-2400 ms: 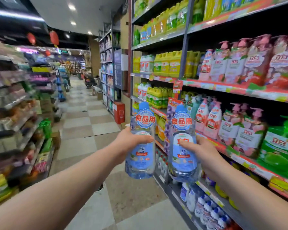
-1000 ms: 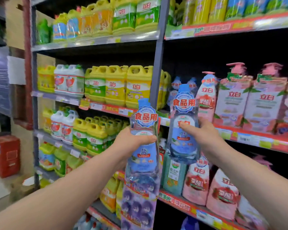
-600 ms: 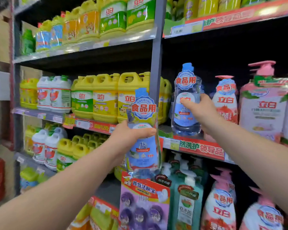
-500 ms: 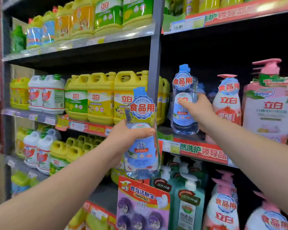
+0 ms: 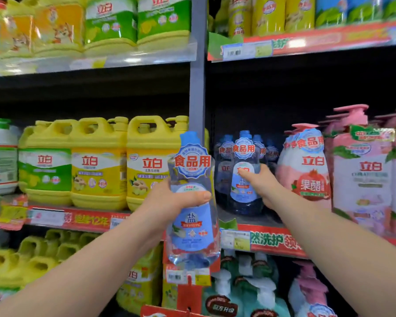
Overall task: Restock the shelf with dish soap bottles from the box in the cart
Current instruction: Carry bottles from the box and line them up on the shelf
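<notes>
— Supermarket shelving fills the head view. What stands on it?

— Middle shelf [image 5: 272, 240] has a red price strip along its front edge and is split by a grey upright post [image 5: 197, 99]. Left of the post stand yellow handled detergent jugs [image 5: 98, 163]. Right of it, a cluster of blue-capped dish soap bottles [image 5: 224, 161] sits back in the dark bay, then a pomegranate-label bottle [image 5: 306, 170] and pink pump bottles [image 5: 361, 175]. Upper shelf [image 5: 146, 58] carries green and yellow containers, blurred. Teal pump bottles [image 5: 245, 294] stand on the level below.

— Left hand?

— Left hand [image 5: 169, 202] is wrapped round the waist of a clear dish soap bottle [image 5: 192, 229], thumb across the front above the blue label. The bottle is upright, blue cap up, held in the air in front of the post and forward of the shelf edge.

— Right hand?

— Right hand [image 5: 258, 184] reaches into the bay and clasps a second dish soap bottle [image 5: 244, 154] by its right side, fingers curled over the label. That bottle is upright at the front of the cluster, base down at the shelf board. Whether it bears fully on the board cannot be told.
</notes>
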### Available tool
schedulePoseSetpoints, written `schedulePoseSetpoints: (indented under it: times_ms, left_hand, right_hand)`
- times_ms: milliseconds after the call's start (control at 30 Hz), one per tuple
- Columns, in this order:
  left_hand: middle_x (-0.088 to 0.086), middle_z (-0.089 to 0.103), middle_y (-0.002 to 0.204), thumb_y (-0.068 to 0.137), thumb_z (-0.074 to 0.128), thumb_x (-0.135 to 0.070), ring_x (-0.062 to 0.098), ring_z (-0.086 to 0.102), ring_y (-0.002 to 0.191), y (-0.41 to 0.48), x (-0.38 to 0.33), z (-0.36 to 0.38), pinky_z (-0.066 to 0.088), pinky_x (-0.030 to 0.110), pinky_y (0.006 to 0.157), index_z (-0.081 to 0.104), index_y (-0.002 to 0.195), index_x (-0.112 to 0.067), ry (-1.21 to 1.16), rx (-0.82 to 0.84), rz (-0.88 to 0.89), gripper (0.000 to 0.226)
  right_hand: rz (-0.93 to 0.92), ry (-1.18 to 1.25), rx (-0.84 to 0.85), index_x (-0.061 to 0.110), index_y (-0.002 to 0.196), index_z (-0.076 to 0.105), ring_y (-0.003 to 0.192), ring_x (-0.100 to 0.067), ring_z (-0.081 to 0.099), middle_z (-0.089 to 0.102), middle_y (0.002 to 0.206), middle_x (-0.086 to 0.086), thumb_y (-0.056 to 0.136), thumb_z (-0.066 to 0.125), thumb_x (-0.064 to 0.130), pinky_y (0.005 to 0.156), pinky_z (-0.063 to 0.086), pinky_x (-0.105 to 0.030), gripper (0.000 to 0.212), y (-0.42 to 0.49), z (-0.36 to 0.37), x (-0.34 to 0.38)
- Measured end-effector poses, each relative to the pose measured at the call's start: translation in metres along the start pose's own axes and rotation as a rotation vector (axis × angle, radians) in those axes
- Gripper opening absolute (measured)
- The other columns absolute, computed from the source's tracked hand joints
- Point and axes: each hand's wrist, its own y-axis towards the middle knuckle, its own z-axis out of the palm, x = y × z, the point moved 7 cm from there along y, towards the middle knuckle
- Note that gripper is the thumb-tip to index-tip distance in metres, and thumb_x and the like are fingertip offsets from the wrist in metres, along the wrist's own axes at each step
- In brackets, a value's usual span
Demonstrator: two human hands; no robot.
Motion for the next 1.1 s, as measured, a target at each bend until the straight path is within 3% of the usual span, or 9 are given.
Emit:
schedulePoseSetpoints:
  times_ms: [133, 233, 367, 467, 667, 767, 933, 1033, 1100]
  left_hand:
    - [0.007, 0.075, 0.078, 0.04, 0.087, -0.021, 0.022, 0.071, 0.064, 0.011, -0.005, 0.001, 0.056, 0.034, 0.051, 0.063, 0.102, -0.011, 0.003, 0.04, 0.012, 0.067]
    - [0.002, 0.073, 0.07, 0.044, 0.083, -0.025, 0.018, 0.07, 0.058, 0.016, -0.006, 0.002, 0.05, 0.027, 0.041, 0.063, 0.094, -0.015, -0.037, 0.053, 0.03, 0.054]
    - [0.006, 0.076, 0.082, 0.043, 0.086, -0.026, 0.024, 0.073, 0.071, 0.021, -0.002, 0.003, 0.057, 0.056, 0.072, 0.062, 0.101, -0.016, 0.003, 0.067, 0.016, 0.064]
    - [0.007, 0.076, 0.088, 0.033, 0.084, -0.039, 0.027, 0.073, 0.078, 0.022, 0.0, -0.001, 0.053, 0.063, 0.077, 0.061, 0.108, -0.017, 0.023, 0.051, 0.011, 0.081]
    - [0.006, 0.076, 0.089, 0.032, 0.083, -0.042, 0.026, 0.073, 0.077, 0.022, 0.003, -0.005, 0.056, 0.059, 0.074, 0.06, 0.11, -0.019, 0.036, 0.024, 0.005, 0.085]
    - [0.005, 0.076, 0.087, 0.04, 0.084, -0.037, 0.024, 0.073, 0.075, 0.021, 0.003, -0.004, 0.059, 0.044, 0.057, 0.06, 0.108, -0.019, 0.029, 0.01, -0.003, 0.075]
    - [0.002, 0.076, 0.083, 0.034, 0.09, -0.03, 0.02, 0.073, 0.071, 0.023, -0.008, 0.01, 0.055, 0.032, 0.048, 0.061, 0.108, -0.018, 0.033, 0.031, 0.017, 0.081]
    - [-0.001, 0.076, 0.082, 0.04, 0.083, -0.035, 0.018, 0.073, 0.07, 0.033, -0.022, 0.024, 0.056, 0.031, 0.05, 0.061, 0.106, -0.02, 0.04, 0.041, 0.055, 0.072]
    - [0.003, 0.075, 0.091, 0.052, 0.086, -0.029, 0.021, 0.072, 0.077, 0.047, -0.029, 0.034, 0.056, 0.033, 0.051, 0.061, 0.108, -0.018, 0.051, 0.038, 0.068, 0.062]
  right_hand:
    - [-0.071, -0.01, -0.038, 0.01, 0.119, 0.047, 0.107, -0.031, 0.059, 0.061, 0.115, -0.013, 0.077, 0.07, 0.004, 0.081, 0.051, -0.036, 0.048, 0.011, -0.009, 0.018]
    - [-0.13, -0.14, -0.04, 0.01, 0.14, 0.026, 0.101, -0.023, 0.055, 0.051, 0.129, -0.014, 0.075, 0.075, 0.009, 0.081, 0.046, -0.032, 0.082, 0.022, -0.014, 0.043]
    - [-0.214, -0.508, 0.007, 0.015, 0.146, 0.021, 0.097, -0.02, 0.051, 0.046, 0.136, -0.013, 0.069, 0.08, 0.014, 0.072, 0.043, -0.027, 0.097, 0.035, -0.013, 0.075]
    - [-0.222, -0.678, 0.037, 0.011, 0.146, 0.024, 0.107, -0.025, 0.054, 0.044, 0.141, -0.012, 0.068, 0.081, 0.017, 0.074, 0.044, -0.025, 0.097, 0.041, -0.013, 0.084]
    - [-0.202, -0.58, 0.011, 0.011, 0.146, 0.024, 0.096, -0.021, 0.051, 0.045, 0.139, -0.013, 0.071, 0.078, 0.007, 0.077, 0.046, -0.028, 0.093, 0.049, -0.02, 0.074]
    - [-0.189, -0.583, 0.007, 0.011, 0.148, 0.021, 0.097, -0.02, 0.049, 0.044, 0.14, -0.014, 0.074, 0.075, 0.005, 0.076, 0.045, -0.028, 0.092, 0.048, -0.02, 0.074]
    - [-0.181, -0.874, -0.058, 0.01, 0.148, 0.015, 0.126, -0.035, 0.043, 0.03, 0.147, -0.018, 0.075, 0.074, 0.02, 0.095, 0.043, -0.039, 0.095, 0.035, -0.017, 0.09]
    - [-0.472, -0.751, -0.144, 0.011, 0.134, 0.045, 0.122, -0.031, 0.049, 0.046, 0.136, -0.014, 0.083, 0.065, 0.032, 0.096, 0.041, -0.036, 0.059, 0.013, -0.016, 0.133]
    - [-0.502, -0.451, -0.009, 0.017, 0.101, 0.064, 0.099, -0.024, 0.062, 0.066, 0.103, -0.004, 0.09, 0.053, 0.043, 0.078, 0.047, -0.03, 0.03, -0.003, -0.013, 0.15]
